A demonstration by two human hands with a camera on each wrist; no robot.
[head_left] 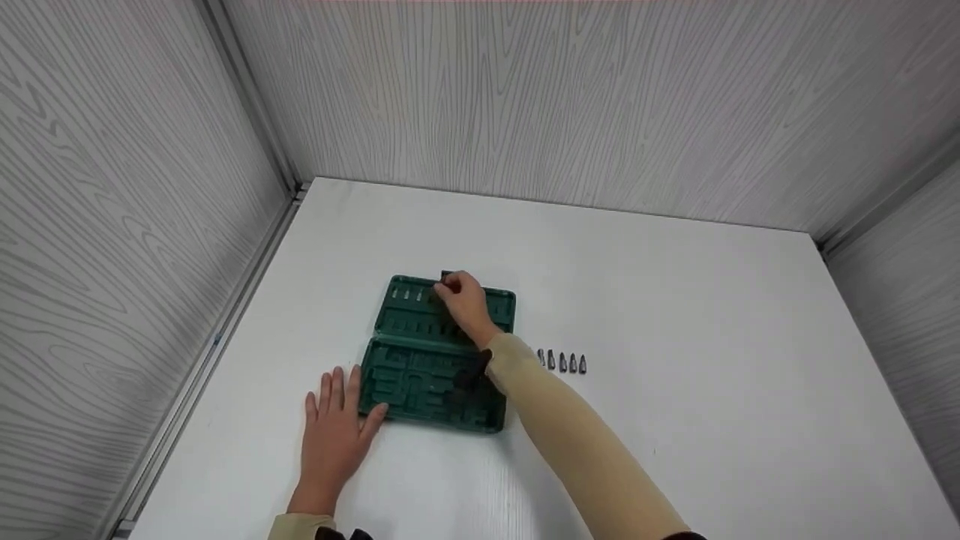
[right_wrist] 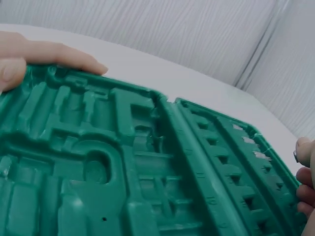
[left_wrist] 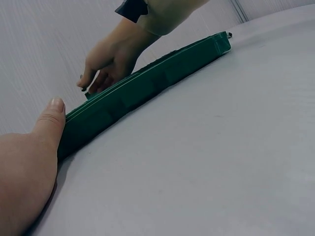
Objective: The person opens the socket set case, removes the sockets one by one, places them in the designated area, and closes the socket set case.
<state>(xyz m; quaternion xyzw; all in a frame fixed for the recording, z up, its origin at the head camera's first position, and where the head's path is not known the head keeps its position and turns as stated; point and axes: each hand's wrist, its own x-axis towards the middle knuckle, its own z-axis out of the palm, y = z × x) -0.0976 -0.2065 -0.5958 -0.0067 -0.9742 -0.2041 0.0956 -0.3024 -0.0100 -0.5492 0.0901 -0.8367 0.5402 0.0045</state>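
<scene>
An open green plastic case (head_left: 431,424) lies on the white table, its moulded slots facing up. My left hand (head_left: 330,442) rests with straight fingers at the case's left side, the thumb against its near corner. Over the far half of the case, my right hand (head_left: 466,301) pinches a small metal bit (right_wrist: 295,156) between thumb and fingers; most of the bit is hidden. Three silver bits (head_left: 406,295) sit in slots along the far row, left of the right hand. To the right of the case, several dark metal bits (head_left: 562,363) stand in a line on the table.
The white table (head_left: 675,315) extends to the right of the case. Wood-grain panels (head_left: 525,97) enclose it at the back and sides. My right forearm (head_left: 577,442) crosses over the case's right edge and covers part of it.
</scene>
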